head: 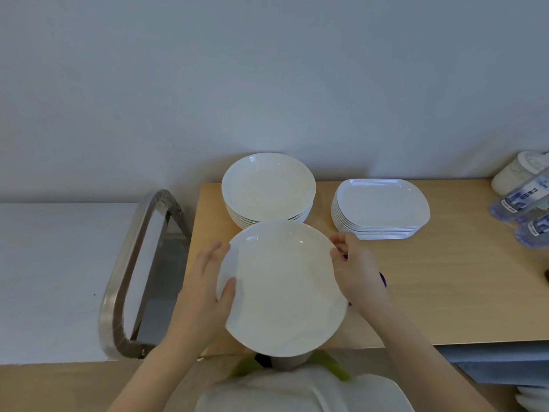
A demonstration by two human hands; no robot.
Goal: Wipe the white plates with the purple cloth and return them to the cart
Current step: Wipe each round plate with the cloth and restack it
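Because the cart top (445, 292) is your work surface, both stacks sit along its far edge, leaving the near edge free for wiping: round plates (268, 185) toward the far left corner, squarish plates (380, 203) to their right. You hold one round plate (282, 288) above the near edge, face up. Your left hand (205, 289) grips its left rim, thumb on top for steadiness. Your right hand (356, 272) pinches the right rim, with the purple cloth (384, 279) seemingly tucked beneath it, mostly hidden.
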